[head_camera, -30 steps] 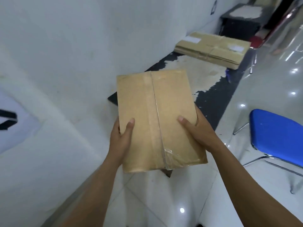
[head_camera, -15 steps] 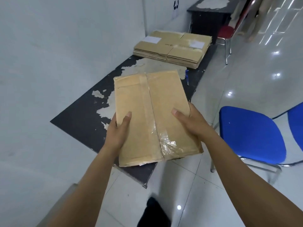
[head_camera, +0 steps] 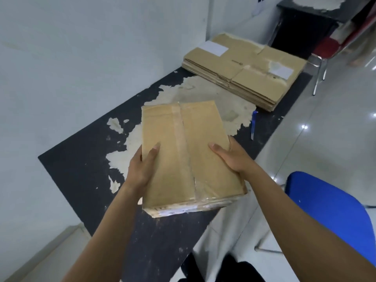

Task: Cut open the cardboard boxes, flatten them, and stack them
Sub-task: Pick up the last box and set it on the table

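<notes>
I hold a sealed brown cardboard box just above the near half of a black table. Clear tape runs down its top seam. My left hand grips its left edge with the thumb on top. On the right edge my right hand grips the same way, thumb lying across the top face. A stack of flattened cardboard boxes lies at the table's far end. A blue box cutter rests on the table near its right edge, beyond my right hand.
The table's black surface is peeling in pale patches and stands against a white wall on the left. A blue chair stands close on the right. A red chair and a dark cabinet stand at the far end.
I have walked up to the table with the box in both hands. The box now hangs over the table's near half, closer to its surface; both grips are unchanged.
</notes>
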